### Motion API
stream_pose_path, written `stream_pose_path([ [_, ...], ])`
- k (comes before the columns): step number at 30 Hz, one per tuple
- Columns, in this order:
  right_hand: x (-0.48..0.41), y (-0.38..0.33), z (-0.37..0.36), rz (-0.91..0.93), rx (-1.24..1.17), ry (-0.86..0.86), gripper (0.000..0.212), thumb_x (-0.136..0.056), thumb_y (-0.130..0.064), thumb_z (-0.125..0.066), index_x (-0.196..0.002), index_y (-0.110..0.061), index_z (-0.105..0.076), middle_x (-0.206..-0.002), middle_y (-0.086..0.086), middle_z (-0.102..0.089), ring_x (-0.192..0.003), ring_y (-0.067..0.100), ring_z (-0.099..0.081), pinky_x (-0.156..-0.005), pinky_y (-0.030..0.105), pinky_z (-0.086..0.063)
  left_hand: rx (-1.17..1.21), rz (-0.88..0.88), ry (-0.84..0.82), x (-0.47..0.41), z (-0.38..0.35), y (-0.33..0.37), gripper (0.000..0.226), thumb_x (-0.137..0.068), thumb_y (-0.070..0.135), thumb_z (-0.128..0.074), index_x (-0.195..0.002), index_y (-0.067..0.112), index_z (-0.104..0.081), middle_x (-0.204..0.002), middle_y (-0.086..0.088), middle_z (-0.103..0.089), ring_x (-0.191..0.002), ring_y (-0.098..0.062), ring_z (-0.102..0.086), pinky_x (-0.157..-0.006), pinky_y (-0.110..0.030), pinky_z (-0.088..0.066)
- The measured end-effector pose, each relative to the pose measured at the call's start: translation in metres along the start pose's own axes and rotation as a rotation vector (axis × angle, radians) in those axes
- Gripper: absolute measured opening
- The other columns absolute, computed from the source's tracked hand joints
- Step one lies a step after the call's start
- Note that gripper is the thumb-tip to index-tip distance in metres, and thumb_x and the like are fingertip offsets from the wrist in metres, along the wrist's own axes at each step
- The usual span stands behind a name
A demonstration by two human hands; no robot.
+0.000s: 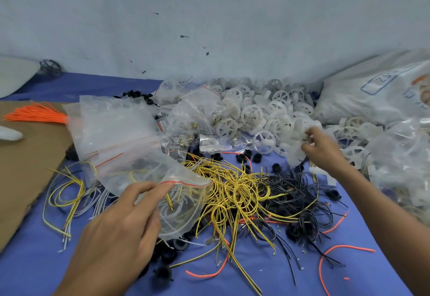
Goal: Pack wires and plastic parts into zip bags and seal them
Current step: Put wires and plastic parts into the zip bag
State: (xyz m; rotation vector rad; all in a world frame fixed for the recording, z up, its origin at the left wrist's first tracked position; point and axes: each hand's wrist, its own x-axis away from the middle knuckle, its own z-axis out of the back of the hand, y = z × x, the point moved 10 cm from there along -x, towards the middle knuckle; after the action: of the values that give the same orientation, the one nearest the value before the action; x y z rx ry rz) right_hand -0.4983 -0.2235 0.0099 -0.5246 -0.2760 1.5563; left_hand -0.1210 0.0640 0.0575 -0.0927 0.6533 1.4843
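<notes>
Packing under way on a wire-strewn tabletop (267, 277).
The left hand (121, 223) has its fingers pinching the zip bag (183, 205) mid-tabletop; the right hand (321, 146) has its fingers clamped on a white plastic part (299, 132) beside the far-edge pile (253, 114).

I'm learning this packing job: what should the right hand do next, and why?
Probably carry the white plastic part over to the zip bag and drop it in: the right hand pinches it at the pile, and the left hand holds the bag's mouth, with wires inside.
</notes>
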Motion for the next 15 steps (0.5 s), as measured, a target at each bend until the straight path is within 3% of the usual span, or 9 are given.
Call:
stream_pose_path([
  [4, 0.018, -0.015, 0.019, -0.003, -0.399, -0.062, 0.018, -0.096, -0.018, -0.051, -0.115, -0.019, -0.050, -0.111, 0.016, -0.061, -0.095, 0.037, -0.065, -0.083, 0.054, -0.056, -0.002, -0.036, 0.084, 0.001, 0.006, 0.004, 0.046, -0.087, 0.031, -0.045, -0.129, 0.042, -0.058, -0.111, 0.015, -0.058, -0.061, -0.016, -0.059, -0.047, -0.033, -0.050],
  [7, 0.057, -0.049, 0.023, 0.045, -0.683, -0.213, 0.017, -0.097, -0.010, -0.053, -0.114, -0.008, -0.052, -0.107, 0.033, -0.057, -0.091, 0.034, -0.066, -0.079, 0.044, -0.060, -0.013, -0.035, 0.092, -0.001, 0.007, 0.006, 0.044, -0.088, 0.029, -0.047, -0.129, 0.038, -0.060, -0.110, 0.016, -0.059, -0.066, -0.018, -0.063, -0.053, -0.034, -0.052],
  [11, 0.149, -0.104, -0.007, 0.091, -1.013, -0.602, 0.025, -0.089, -0.017, -0.064, -0.114, -0.017, -0.063, -0.106, 0.008, -0.070, -0.090, 0.015, -0.068, -0.066, 0.022, -0.055, -0.042, 0.018, 0.018, -0.004, 0.004, 0.008, 0.056, -0.079, 0.023, -0.054, -0.135, 0.034, -0.055, -0.119, 0.018, -0.057, -0.075, -0.016, -0.067, -0.053, -0.034, -0.052],
  [15, 0.230, -0.148, -0.054, 0.066, -1.111, -0.959, 0.017, -0.087, -0.010, -0.056, -0.099, -0.016, -0.066, -0.088, -0.001, -0.066, -0.074, 0.008, -0.060, -0.061, 0.017, -0.047, -0.188, -0.005, -0.049, 0.002, -0.001, 0.012, 0.073, -0.067, 0.020, -0.066, -0.138, 0.029, -0.052, -0.126, 0.014, -0.056, -0.075, -0.019, -0.066, -0.049, -0.032, -0.048],
])
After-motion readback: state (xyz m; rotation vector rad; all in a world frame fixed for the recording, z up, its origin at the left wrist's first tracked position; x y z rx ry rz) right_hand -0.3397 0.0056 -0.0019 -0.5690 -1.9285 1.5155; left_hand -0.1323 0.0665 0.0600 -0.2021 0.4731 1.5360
